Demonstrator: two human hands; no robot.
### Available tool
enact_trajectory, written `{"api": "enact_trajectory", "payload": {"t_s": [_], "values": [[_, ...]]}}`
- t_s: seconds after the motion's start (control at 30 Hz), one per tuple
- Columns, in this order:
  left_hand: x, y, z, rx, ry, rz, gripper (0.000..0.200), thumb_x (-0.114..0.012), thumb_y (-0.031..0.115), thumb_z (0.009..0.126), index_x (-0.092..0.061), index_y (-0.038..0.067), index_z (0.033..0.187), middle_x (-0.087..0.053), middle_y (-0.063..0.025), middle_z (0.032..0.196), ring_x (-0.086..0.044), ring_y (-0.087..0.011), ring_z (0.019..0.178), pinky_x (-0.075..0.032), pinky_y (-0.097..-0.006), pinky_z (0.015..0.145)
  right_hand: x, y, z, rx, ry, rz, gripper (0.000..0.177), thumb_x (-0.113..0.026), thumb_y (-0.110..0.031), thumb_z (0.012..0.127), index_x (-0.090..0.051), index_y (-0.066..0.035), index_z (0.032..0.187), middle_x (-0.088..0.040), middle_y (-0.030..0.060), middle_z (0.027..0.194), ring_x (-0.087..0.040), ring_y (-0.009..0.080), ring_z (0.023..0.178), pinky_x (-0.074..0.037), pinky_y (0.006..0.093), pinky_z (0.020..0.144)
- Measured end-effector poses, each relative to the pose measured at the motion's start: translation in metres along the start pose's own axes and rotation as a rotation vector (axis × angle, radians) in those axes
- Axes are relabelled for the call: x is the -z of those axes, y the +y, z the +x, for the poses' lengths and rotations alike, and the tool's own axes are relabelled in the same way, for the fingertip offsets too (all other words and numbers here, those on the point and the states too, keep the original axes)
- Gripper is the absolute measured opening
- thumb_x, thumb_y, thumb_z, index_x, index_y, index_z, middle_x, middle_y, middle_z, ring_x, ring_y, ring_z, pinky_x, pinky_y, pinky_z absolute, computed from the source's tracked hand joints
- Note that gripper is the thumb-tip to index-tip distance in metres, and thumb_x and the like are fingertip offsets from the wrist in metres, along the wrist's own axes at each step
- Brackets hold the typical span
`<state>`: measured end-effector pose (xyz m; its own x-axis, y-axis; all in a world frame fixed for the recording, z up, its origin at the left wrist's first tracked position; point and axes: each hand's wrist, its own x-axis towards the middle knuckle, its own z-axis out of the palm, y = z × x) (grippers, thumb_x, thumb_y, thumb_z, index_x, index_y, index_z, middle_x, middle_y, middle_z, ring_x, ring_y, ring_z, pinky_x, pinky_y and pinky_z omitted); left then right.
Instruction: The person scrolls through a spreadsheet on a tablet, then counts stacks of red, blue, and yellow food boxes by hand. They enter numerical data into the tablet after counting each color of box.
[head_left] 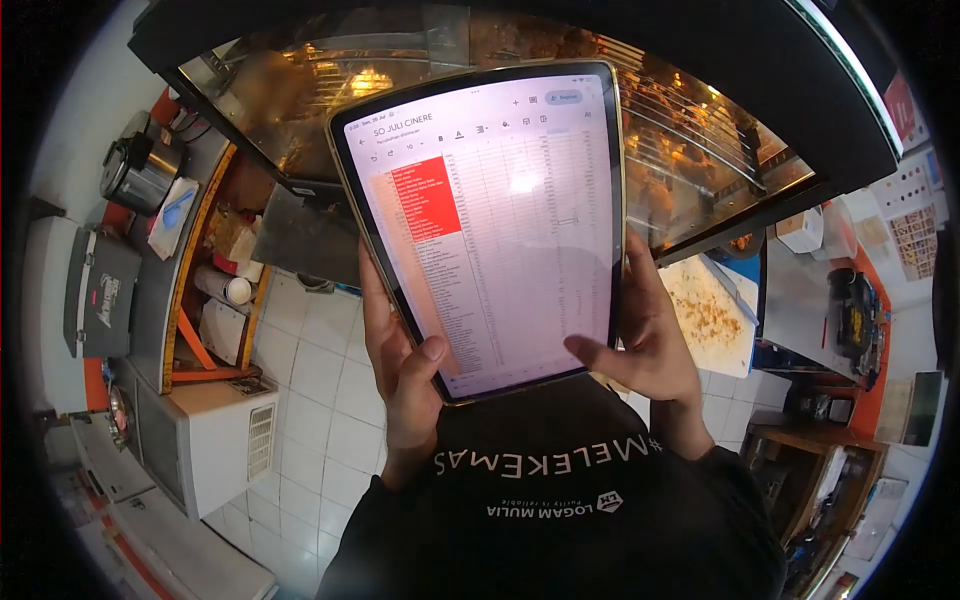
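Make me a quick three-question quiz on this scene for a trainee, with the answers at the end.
1. True or false: the left hand and the right hand both hold the tablet.
2. Which colour fills the solid block of cells on the tablet? A) blue, B) red, C) green
3. Fill in: the pale board with brown bits on it lies nearer the ____ hand.

Key: 1. True; 2. B; 3. right

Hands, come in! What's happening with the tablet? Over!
Left hand and right hand holding tablet by its sides. Screen lit, spreadsheet showing. Thumbs over its lower part; nothing else covering it.
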<state>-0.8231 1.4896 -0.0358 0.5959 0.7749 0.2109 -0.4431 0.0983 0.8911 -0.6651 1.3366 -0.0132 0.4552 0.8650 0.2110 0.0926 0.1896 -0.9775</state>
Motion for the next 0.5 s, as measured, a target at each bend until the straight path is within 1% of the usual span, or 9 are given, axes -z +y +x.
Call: {"api": "enact_trajectory", "payload": {"t_s": [0.07,0.17,0.27,0.37,0.47,0.5], "values": [[0.0,0.0,0.003,0.004,0.003,-0.007,0.105,-0.068,0.036,0.076,-0.005,0.003,0.153,-0.033,-0.0198,0.149,-0.034,-0.029,0.138,-0.03,-0.0457,0.113,0.007,-0.003,0.002,-0.077,-0.062,-0.163,0.116,-0.079,-0.001,0.066,-0.004,-0.009,0.155,-0.025,0.0204,0.154,-0.024,0.0334,0.144,-0.027,0.0513,0.114],[0.0,-0.001,0.008,0.014,-0.019,-0.02,0.105,-0.068,0.036,0.077,-0.004,0.003,0.153,-0.032,-0.0196,0.15,-0.034,-0.0291,0.139,-0.03,-0.0457,0.113,0.006,0.001,0.005,-0.125,-0.032,-0.181,0.126,-0.085,-0.005,0.059,-0.002,-0.012,0.155,-0.019,0.0207,0.157,-0.017,0.036,0.146,-0.025,0.0569,0.115],[-0.001,-0.001,0.012,0.013,-0.039,-0.023,0.104,-0.068,0.036,0.077,-0.004,0.004,0.154,-0.032,-0.0194,0.15,-0.034,-0.0289,0.139,-0.03,-0.0455,0.113,0.008,0.007,0.007,-0.106,-0.032,-0.193,0.127,-0.086,-0.006,0.059,-0.002,-0.013,0.155,-0.018,0.0202,0.157,-0.018,0.0364,0.145,-0.026,0.0585,0.114],[-0.001,-0.001,0.016,0.013,-0.033,-0.02,0.104,-0.068,0.035,0.077,-0.005,0.004,0.154,-0.033,-0.0191,0.149,-0.034,-0.0286,0.139,-0.03,-0.045,0.113,0.007,0.004,0.008,-0.132,-0.01,-0.128,0.123,-0.081,0.005,0.057,-0.006,-0.007,0.154,-0.025,0.0177,0.154,-0.025,0.0304,0.143,-0.03,0.0437,0.113],[0.002,-0.002,0.018,0.023,-0.036,-0.021,0.105,-0.069,0.034,0.077,-0.005,0.004,0.154,-0.033,-0.0187,0.15,-0.035,-0.0285,0.139,-0.031,-0.0445,0.113,0.01,0.009,0.01,-0.061,-0.063,-0.161,0.116,-0.079,-0.002,0.067,-0.002,-0.01,0.155,-0.025,0.0219,0.154,-0.026,0.034,0.143,-0.031,0.0524,0.113],[0.003,-0.002,0.018,0.026,-0.033,-0.018,0.105,-0.069,0.033,0.076,-0.005,0.004,0.154,-0.033,-0.0187,0.15,-0.035,-0.0285,0.139,-0.031,-0.0444,0.113,0.007,0.007,0.011,-0.058,-0.045,-0.097,0.109,-0.076,-0.001,0.07,-0.006,-0.008,0.154,-0.031,0.0218,0.15,-0.031,0.0325,0.14,-0.033,0.0498,0.111]]}}
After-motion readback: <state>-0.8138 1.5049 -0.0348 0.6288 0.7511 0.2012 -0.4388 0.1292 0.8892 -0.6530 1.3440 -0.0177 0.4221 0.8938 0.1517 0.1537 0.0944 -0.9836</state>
